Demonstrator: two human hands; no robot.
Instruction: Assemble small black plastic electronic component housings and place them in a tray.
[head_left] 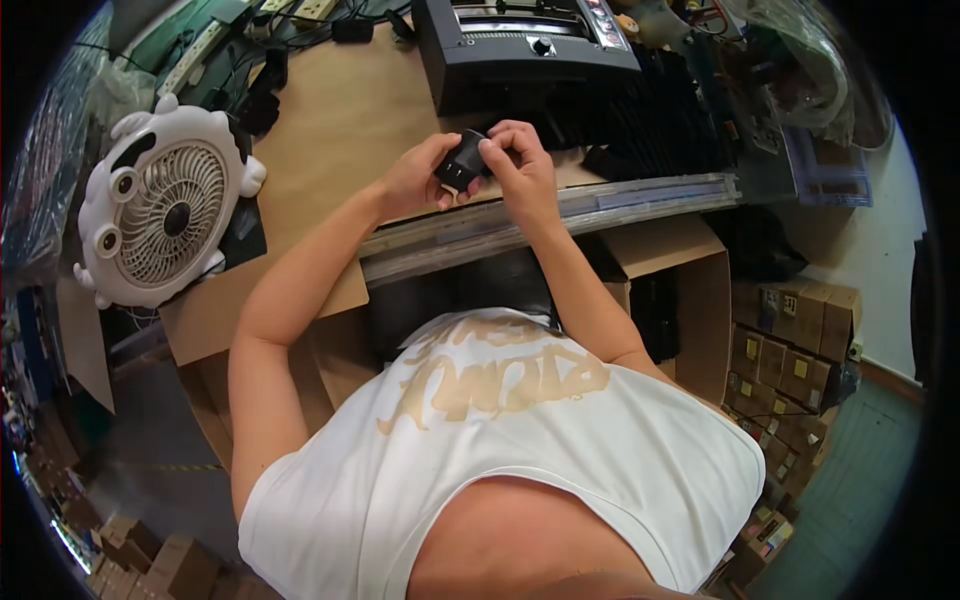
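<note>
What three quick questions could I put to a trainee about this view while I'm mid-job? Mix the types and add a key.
1. Multiple choice: what colour is the small object held in the left hand?
A) White
B) Black
C) Red

2. True or false: the fan is to the right of the right hand.

3. Short answer: is the dark machine nearer to the white shirt than the two hands are, or farther from it?

Key:
1. B
2. False; it is to the left of both hands.
3. Farther
</note>
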